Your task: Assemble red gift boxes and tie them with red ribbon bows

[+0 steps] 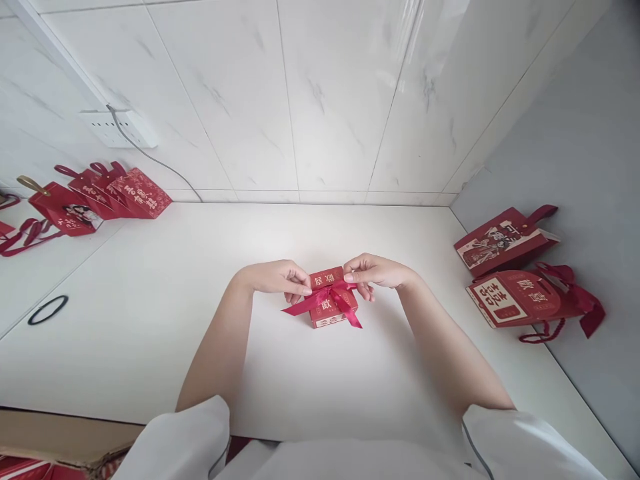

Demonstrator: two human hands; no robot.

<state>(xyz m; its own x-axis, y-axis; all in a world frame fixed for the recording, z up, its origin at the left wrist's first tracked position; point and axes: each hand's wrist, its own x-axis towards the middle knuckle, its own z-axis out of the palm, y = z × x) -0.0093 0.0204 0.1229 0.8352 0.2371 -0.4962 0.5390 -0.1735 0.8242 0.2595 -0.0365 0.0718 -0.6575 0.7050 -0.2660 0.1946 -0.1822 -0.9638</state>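
A small red gift box (320, 310) with pale characters lies on the white table in front of me. Across its top runs a pinkish-red ribbon (345, 307) tied in a bow, its two tails spreading toward me. My left hand (287, 279) pinches the bow's left loop between thumb and fingers at the box's left side. On the opposite side, my right hand (373, 272) has thumb and forefinger closed on the right loop, near the box's upper right corner. The fingertips hide part of both loops.
Several red gift bags (143, 193) with ribbon handles stand at the back left. Two more decorated boxes, one a red bag (493, 243), lean by the grey wall at right. A black ring (47, 310) lies left; a cardboard box (65, 433) is at lower left. A cable (160, 162) hangs from the socket.
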